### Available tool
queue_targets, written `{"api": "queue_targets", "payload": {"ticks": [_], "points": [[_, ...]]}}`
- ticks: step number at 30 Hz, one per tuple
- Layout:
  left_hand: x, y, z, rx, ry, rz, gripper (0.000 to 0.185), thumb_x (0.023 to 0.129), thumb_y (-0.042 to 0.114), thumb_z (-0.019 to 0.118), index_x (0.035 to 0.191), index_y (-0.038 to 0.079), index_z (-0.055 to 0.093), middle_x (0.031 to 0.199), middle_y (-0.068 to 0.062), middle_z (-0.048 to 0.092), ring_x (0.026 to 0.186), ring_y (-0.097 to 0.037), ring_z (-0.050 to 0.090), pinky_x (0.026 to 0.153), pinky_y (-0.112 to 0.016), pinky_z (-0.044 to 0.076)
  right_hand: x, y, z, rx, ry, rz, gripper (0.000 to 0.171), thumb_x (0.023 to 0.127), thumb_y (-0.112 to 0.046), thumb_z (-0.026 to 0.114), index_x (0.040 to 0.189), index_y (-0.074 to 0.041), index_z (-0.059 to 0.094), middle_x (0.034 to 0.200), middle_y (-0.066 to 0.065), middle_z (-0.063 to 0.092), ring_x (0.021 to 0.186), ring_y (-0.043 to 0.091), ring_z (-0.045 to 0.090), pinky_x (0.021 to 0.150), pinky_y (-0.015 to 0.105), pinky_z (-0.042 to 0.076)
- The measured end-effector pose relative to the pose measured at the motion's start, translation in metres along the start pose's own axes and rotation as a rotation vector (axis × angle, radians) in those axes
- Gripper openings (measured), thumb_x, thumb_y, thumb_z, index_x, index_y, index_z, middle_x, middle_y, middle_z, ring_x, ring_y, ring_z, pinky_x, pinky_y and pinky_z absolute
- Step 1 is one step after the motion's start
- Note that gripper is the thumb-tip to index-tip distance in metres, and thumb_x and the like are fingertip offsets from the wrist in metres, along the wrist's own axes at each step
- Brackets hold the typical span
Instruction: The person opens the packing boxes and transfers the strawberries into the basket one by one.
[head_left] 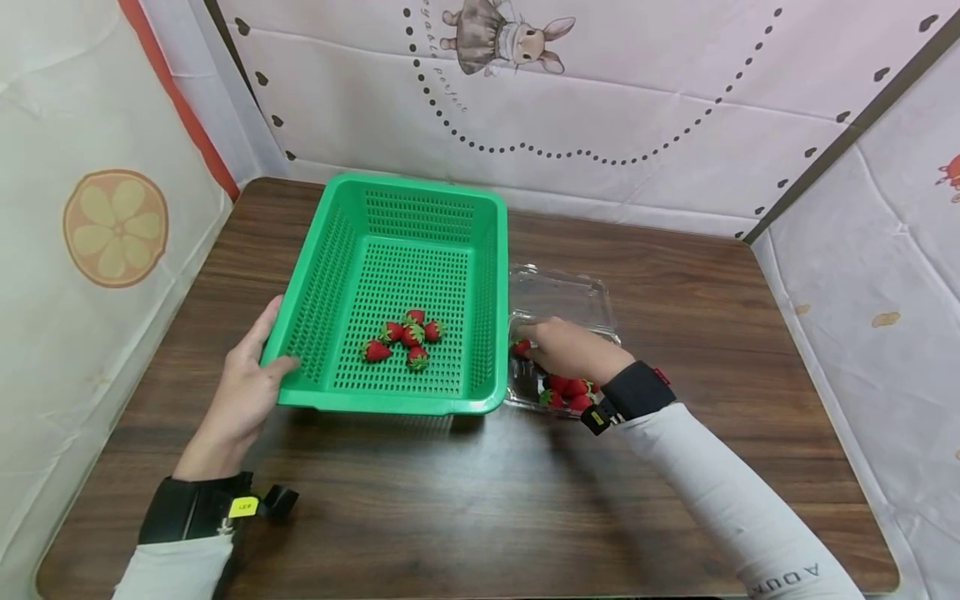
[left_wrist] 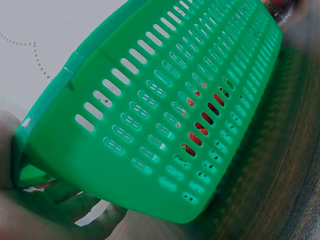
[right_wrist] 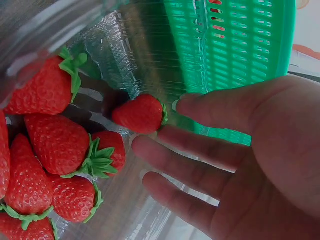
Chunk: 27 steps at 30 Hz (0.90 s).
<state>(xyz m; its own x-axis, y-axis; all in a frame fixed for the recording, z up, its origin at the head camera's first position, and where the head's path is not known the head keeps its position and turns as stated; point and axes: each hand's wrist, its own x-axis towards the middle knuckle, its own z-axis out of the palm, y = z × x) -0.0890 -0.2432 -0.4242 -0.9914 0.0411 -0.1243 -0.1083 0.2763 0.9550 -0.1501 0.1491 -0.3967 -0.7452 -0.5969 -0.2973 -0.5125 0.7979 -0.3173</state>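
A green plastic basket (head_left: 390, 403) with slotted walls stands left of centre, several strawberries (head_left: 412, 335) on its floor. My left hand (head_left: 251, 375) grips its near left corner, thumb over the rim and fingers outside; the left wrist view shows those fingers (left_wrist: 102, 220) below the rim. To the right is a clear plastic box (head_left: 525, 392), lid folded back, with several strawberries (right_wrist: 55, 142) inside. My right hand (head_left: 573, 348) reaches into this box. One separate strawberry (right_wrist: 139, 114) lies at its fingertips, the thumb just off the leafy end and the other fingers extended.
The clear lid (head_left: 558, 296) lies behind the box, close beside the basket's right wall. Brown wood-grain table (head_left: 720, 350) extends around both containers. Printed cloth sheets (head_left: 600, 100) hang along the back and both sides.
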Motion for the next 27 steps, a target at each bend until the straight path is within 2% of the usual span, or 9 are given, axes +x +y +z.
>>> {"api": "queue_targets", "payload": {"ticks": [4,6,9,13,16,21,23,27], "points": [[0.0006,-0.0009,0.0,-0.006,-0.001,0.003,0.074,0.1,0.005,0.038,0.152,0.044,0.002,0.164,0.009,0.004,0.149,-0.03,0.015,0.113,-0.058,0.024,0.0028,0.0009,0.0044,-0.022,0.004,-0.023,0.032,0.095,-0.006,0.055,0.126,-0.006,0.062,0.12,0.013,0.067,0.094,0.021,0.068,0.081,0.034,0.053],[0.0009,-0.0011,0.0,-0.016,-0.004,0.004,0.075,0.1,0.005,0.038,0.151,0.045,0.002,0.164,0.01,0.004,0.149,-0.03,0.014,0.113,-0.059,0.023,0.0036,0.0007,0.0062,-0.03,0.004,-0.04,0.031,0.094,-0.007,0.059,0.123,-0.005,0.064,0.119,0.013,0.067,0.103,0.025,0.067,0.086,0.037,0.053],[0.0009,0.0002,-0.0003,-0.02,-0.004,0.002,0.075,0.099,0.004,0.038,0.151,0.045,0.002,0.164,0.01,0.004,0.149,-0.029,0.015,0.113,-0.059,0.023,0.0043,-0.0003,0.0081,-0.034,-0.002,-0.06,0.026,0.091,-0.009,0.064,0.117,-0.005,0.068,0.115,0.013,0.068,0.105,0.026,0.066,0.089,0.037,0.053],[0.0004,0.0016,-0.0007,-0.026,-0.003,-0.009,0.077,0.099,0.002,0.038,0.151,0.046,0.002,0.164,0.01,0.004,0.149,-0.029,0.015,0.113,-0.058,0.024,0.0055,-0.0029,0.0079,-0.054,-0.033,-0.034,0.027,0.088,-0.007,0.067,0.115,-0.005,0.069,0.113,0.011,0.069,0.104,0.025,0.066,0.087,0.036,0.054],[0.0001,0.0023,-0.0006,-0.029,-0.005,-0.012,0.077,0.099,0.002,0.038,0.151,0.046,0.002,0.164,0.01,0.004,0.149,-0.029,0.015,0.113,-0.058,0.023,0.0067,-0.0049,0.0075,-0.066,-0.061,0.004,0.026,0.085,-0.006,0.068,0.111,-0.007,0.069,0.107,0.008,0.068,0.096,0.022,0.066,0.081,0.036,0.053],[-0.0006,0.0033,-0.0002,-0.035,-0.011,-0.015,0.077,0.099,0.002,0.037,0.151,0.047,0.002,0.164,0.009,0.003,0.149,-0.03,0.015,0.113,-0.059,0.023,0.009,-0.007,0.0083,-0.056,-0.084,0.047,0.004,0.085,-0.005,0.067,0.088,-0.008,0.065,0.082,0.002,0.063,0.07,0.015,0.056,0.062,0.029,0.044],[-0.0009,0.0034,-0.0003,-0.036,-0.014,-0.018,0.077,0.099,0.003,0.037,0.15,0.047,0.002,0.164,0.008,0.003,0.149,-0.03,0.015,0.113,-0.059,0.023,0.0096,-0.007,0.0091,-0.061,-0.083,0.045,0.006,0.085,-0.005,0.068,0.083,-0.008,0.063,0.076,0.001,0.06,0.066,0.014,0.053,0.06,0.028,0.041],[-0.0015,0.0031,-0.0007,-0.029,-0.016,-0.015,0.076,0.099,0.003,0.037,0.15,0.047,0.001,0.164,0.007,0.003,0.148,-0.031,0.016,0.112,-0.058,0.025,0.0088,-0.0073,0.0093,-0.09,-0.082,0.051,0.01,0.085,-0.009,0.071,0.091,-0.007,0.064,0.081,0.002,0.063,0.072,0.015,0.059,0.063,0.03,0.047]]}}
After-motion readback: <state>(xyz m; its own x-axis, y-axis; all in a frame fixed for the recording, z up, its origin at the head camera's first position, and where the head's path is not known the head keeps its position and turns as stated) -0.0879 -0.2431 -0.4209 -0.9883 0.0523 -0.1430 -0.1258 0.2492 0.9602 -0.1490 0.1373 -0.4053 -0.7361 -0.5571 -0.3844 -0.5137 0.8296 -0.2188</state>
